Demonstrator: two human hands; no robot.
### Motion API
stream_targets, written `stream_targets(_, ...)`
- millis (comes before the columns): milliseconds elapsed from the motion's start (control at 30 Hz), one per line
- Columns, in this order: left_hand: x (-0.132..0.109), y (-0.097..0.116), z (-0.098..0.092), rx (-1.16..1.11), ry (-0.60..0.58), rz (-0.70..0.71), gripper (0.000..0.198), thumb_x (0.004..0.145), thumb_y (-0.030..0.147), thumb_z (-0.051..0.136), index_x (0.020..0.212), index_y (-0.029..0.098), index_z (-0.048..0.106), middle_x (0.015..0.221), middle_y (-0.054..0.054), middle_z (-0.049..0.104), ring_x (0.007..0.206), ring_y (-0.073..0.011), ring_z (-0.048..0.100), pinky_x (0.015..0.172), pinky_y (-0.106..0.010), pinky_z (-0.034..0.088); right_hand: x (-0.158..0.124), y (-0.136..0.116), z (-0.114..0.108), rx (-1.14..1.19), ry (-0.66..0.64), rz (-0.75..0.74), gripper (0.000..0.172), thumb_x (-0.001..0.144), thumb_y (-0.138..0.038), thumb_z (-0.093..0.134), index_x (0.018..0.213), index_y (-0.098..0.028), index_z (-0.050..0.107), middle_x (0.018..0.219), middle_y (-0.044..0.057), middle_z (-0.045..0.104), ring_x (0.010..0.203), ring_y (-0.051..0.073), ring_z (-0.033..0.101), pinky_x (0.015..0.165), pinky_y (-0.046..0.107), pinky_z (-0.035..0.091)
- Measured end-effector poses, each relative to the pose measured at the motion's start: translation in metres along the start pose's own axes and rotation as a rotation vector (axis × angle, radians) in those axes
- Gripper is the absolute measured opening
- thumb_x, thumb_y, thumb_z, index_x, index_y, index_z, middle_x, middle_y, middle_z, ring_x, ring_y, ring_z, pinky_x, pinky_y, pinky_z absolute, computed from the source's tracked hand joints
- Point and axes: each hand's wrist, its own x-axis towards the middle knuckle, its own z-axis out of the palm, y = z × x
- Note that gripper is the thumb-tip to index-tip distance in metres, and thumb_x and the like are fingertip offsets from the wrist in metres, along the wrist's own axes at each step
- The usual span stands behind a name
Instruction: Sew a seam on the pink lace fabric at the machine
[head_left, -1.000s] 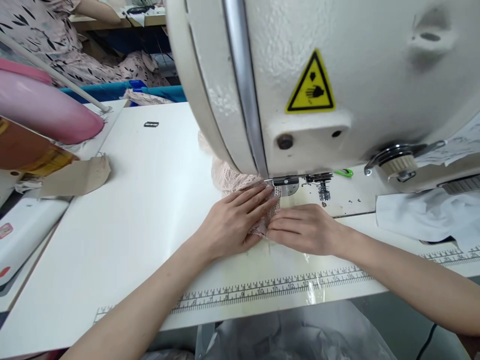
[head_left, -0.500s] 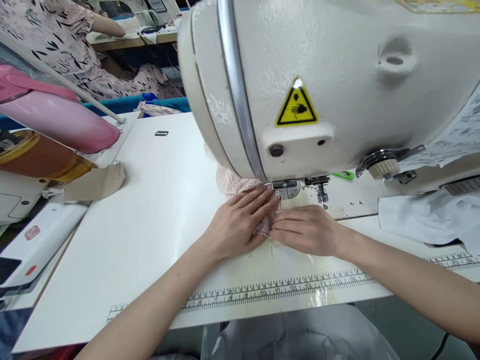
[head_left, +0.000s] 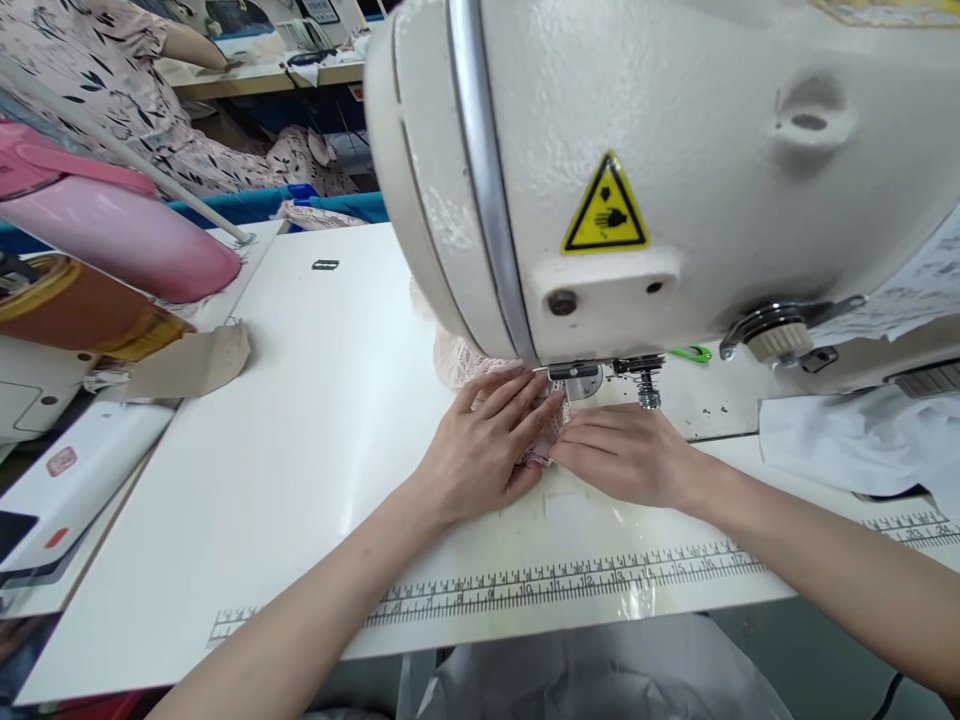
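Observation:
Pale pink lace fabric (head_left: 456, 362) lies on the white table, partly under the sewing machine head (head_left: 630, 150). My left hand (head_left: 491, 440) rests flat on the lace, fingers stretched toward the needle area (head_left: 574, 372). At the lace's right edge my right hand (head_left: 619, 452) is closed, its fingertips pressed together on the fabric. The two hands are close together with a strip of lace between them. The needle itself is hidden from me, and the far part of the lace goes out of sight behind the machine head.
A razor blade (head_left: 325, 265) lies on the table at the back left. A pink bottle (head_left: 142, 230), a brown tape roll (head_left: 82, 305) and a white phone-like device (head_left: 82, 490) crowd the left side. White cloth (head_left: 847, 440) lies right. Another person (head_left: 150, 120) sits beyond.
The lace's near edge has moved slightly away from me, toward the needle, with both hands still on it. The view has shifted a little.

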Motion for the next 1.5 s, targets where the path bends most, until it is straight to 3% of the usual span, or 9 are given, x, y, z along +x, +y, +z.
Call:
stream_targets(433,0.0,0.002,-0.001,-0.004,-0.023,-0.017,0.052,0.09,0.031,0.045,0.139,0.018,0.05,0.139,-0.016,0.053,0.127,-0.0304,0.053,0.11,-0.052,0.031,0.002,0.009,-0.009,-0.045,-0.069,0.032,0.026,0.097,-0.011,0.046,0.082,-0.02,0.066,0.079,-0.003,0.07,0.076,0.011,0.065,0.078,0.024,0.057)
stream_targets(733,0.0,0.0,0.004,-0.022,-0.058,-0.047,0.056,0.09,0.035,0.045,0.144,0.021,0.042,0.14,-0.013,0.052,0.134,-0.0295,0.045,0.112,-0.051,0.028,0.004,0.013,-0.012,-0.038,-0.02,0.023,0.011,0.093,-0.011,0.056,0.09,-0.016,0.066,0.087,-0.001,0.071,0.088,0.013,0.067,0.089,0.03,0.057)
stream_targets(867,-0.002,-0.001,0.006,-0.033,-0.014,-0.033,0.053,0.091,0.034,0.047,0.142,0.019,0.045,0.143,-0.013,0.049,0.135,-0.0298,0.044,0.112,-0.051,0.03,0.004,0.012,-0.011,-0.042,-0.034,0.019,0.012,0.094,-0.012,0.056,0.091,-0.017,0.066,0.089,-0.001,0.072,0.086,0.012,0.067,0.089,0.029,0.057)
stream_targets(1100,-0.005,-0.004,0.007,-0.03,0.141,0.068,0.036,0.097,0.024,0.045,0.129,0.013,0.057,0.132,-0.007,0.06,0.125,-0.0203,0.056,0.112,-0.044,0.037,0.005,0.005,-0.008,-0.038,-0.066,0.03,0.021,0.094,-0.007,0.051,0.093,-0.02,0.067,0.098,-0.004,0.072,0.084,0.01,0.067,0.092,0.029,0.056)
stream_targets(1500,-0.003,-0.008,0.004,-0.046,0.153,0.015,0.034,0.096,0.025,0.045,0.125,0.013,0.06,0.127,-0.008,0.063,0.121,-0.0221,0.059,0.11,-0.047,0.04,0.007,0.004,0.003,-0.014,-0.052,0.045,0.021,0.093,-0.004,0.052,0.094,-0.019,0.067,0.097,-0.003,0.072,0.095,0.011,0.066,0.1,0.031,0.052)
